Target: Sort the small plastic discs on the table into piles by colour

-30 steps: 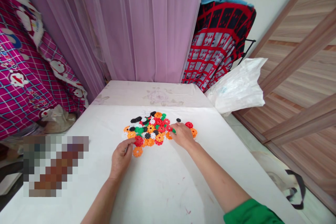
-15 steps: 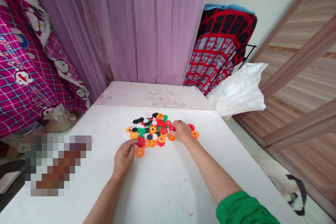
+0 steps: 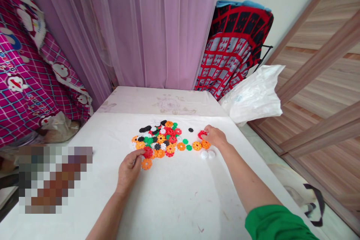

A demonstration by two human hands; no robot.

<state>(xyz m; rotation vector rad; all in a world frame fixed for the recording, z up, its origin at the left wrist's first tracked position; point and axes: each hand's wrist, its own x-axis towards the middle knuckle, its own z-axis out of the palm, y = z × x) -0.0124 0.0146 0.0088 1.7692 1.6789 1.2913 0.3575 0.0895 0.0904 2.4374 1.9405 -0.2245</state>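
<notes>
A pile of notched plastic snowflake discs [image 3: 161, 138] in red, orange, green, black and white lies on the white table. My left hand [image 3: 129, 167] is closed at the pile's near left side, thumb and forefinger pinching a red snowflake disc [image 3: 148, 152]. Just below that sits an orange disc [image 3: 146, 164]. To the right of the pile, my right hand [image 3: 216, 137] has its fingertips on another red disc [image 3: 201, 135], low over the table. Two orange discs, one of them [image 3: 197, 146], lie beside its thumb, with white discs [image 3: 207, 154] nearer me.
The white table [image 3: 174, 202] meets a floral-patterned surface [image 3: 168, 103] at the back. A white plastic bag [image 3: 255, 95] stands beyond the right edge. Purple curtains [image 3: 146, 30] hang behind, and a pixelated patch covers the table's left side.
My right hand has moved right, away from the pile, with a red disc at its fingertips. Discs it covered now show. My left hand keeps its place at the pile, on the red disc.
</notes>
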